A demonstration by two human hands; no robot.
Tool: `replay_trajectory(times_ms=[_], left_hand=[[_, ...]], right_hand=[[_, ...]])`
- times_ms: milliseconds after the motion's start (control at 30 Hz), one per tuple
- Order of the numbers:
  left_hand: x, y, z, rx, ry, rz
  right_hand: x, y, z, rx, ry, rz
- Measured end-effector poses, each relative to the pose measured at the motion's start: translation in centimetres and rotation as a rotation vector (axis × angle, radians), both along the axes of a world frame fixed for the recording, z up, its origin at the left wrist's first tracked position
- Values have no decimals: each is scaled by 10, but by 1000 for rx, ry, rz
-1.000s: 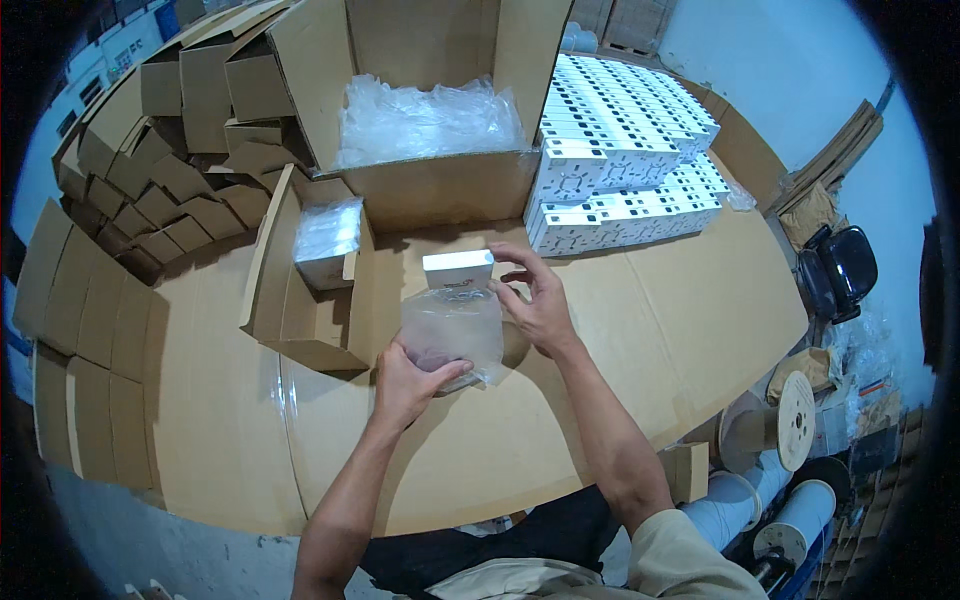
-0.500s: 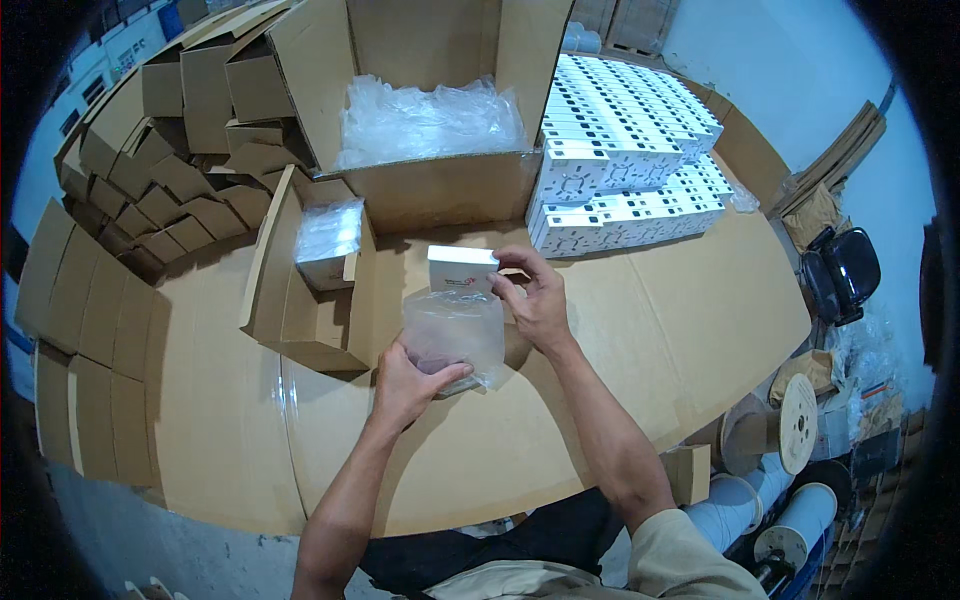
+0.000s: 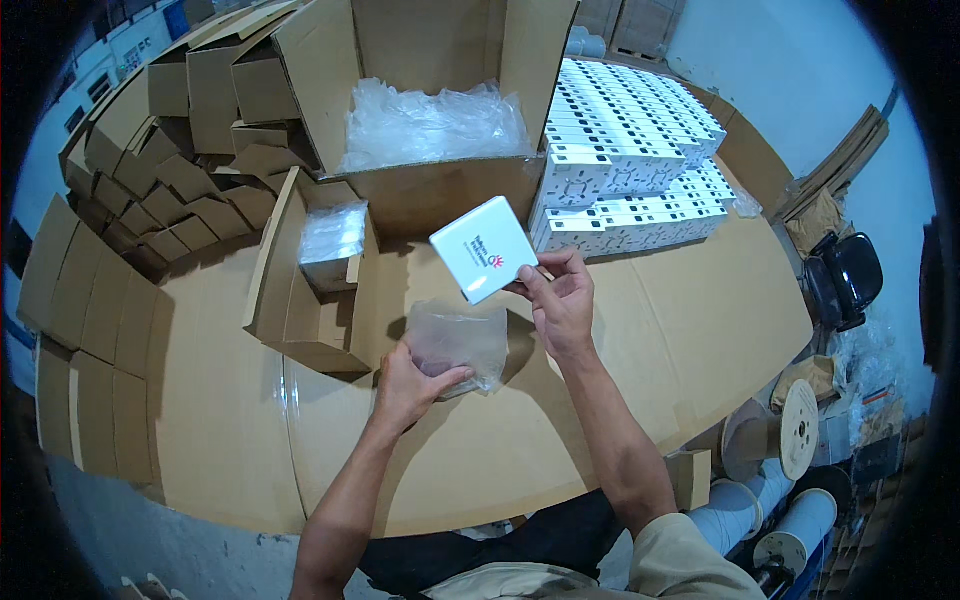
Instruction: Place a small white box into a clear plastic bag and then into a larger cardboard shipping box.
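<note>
A flat white box [image 3: 484, 248] with a small red mark and dark print hangs tilted above the table, pinched at its right corner by my right hand [image 3: 562, 300]. Below it, my left hand [image 3: 414, 384] grips a clear plastic bag [image 3: 460, 340] near its lower left, thumb on top. The bag looks flat, with nothing visible inside. To the left of the bag stands an open cardboard box [image 3: 266, 290], holding several plastic-wrapped packs [image 3: 334, 236] at its far end.
A large open carton [image 3: 440, 190] full of clear bags [image 3: 435, 125] stands at the back. Stacked white boxes [image 3: 630, 170] fill the back right. Folded cardboard boxes [image 3: 190, 190] pile up at the left. Spools [image 3: 797, 428] lie beyond the cardboard-covered table's [image 3: 680, 330] right edge.
My right hand has lifted the white box up and away from the bag's mouth, turning its printed face toward me. My left hand keeps its hold on the bag.
</note>
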State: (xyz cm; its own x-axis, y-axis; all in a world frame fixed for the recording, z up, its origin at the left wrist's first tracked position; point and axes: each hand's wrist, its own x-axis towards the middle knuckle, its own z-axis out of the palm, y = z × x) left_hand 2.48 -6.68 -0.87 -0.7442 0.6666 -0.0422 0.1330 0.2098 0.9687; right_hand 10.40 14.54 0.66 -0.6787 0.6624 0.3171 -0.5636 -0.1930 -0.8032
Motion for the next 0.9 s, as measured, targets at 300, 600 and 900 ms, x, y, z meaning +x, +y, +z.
replay_trajectory(times_ms=[300,600,900], left_hand=[[-1,0,0,-35,0,-10],[-2,1,-3,-21,41,-18],[-1,1,-2,86,22,-37]], right_hand=[[6,10,-5,131,-60,27],[5,9,-7,175,-90,68],[3,4,-4,256,-297,178]])
